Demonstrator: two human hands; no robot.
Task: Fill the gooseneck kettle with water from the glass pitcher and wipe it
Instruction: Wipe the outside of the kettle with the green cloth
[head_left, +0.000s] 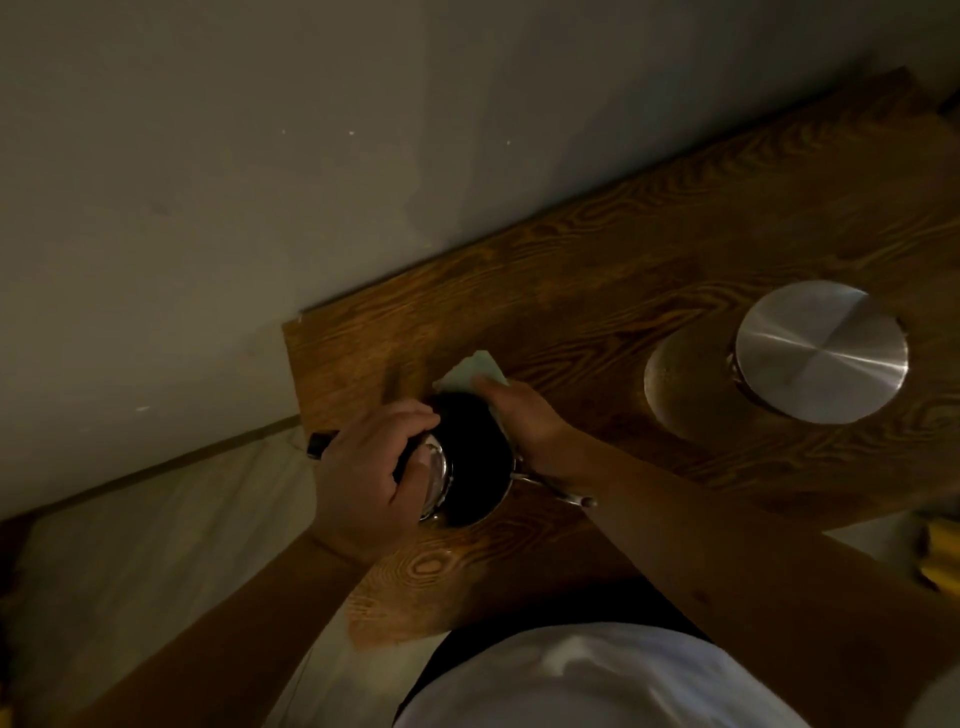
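The dark gooseneck kettle (475, 457) stands on the wooden table (597, 291), seen from above, its thin metal spout pointing right under my right forearm. My left hand (374, 467) is closed on the kettle's left side, by its black handle and shiny lid. A pale green cloth (470, 371) is pressed against the kettle's far side by my right hand (519, 410). To the right is the glass pitcher (680, 384), covered by a round brushed-metal lid (821, 351).
A plain wall runs along the table's far edge. The table's left end lies just left of the kettle, with pale floor below. A yellow object (943, 558) shows at the right edge. My white shirt fills the bottom of the view.
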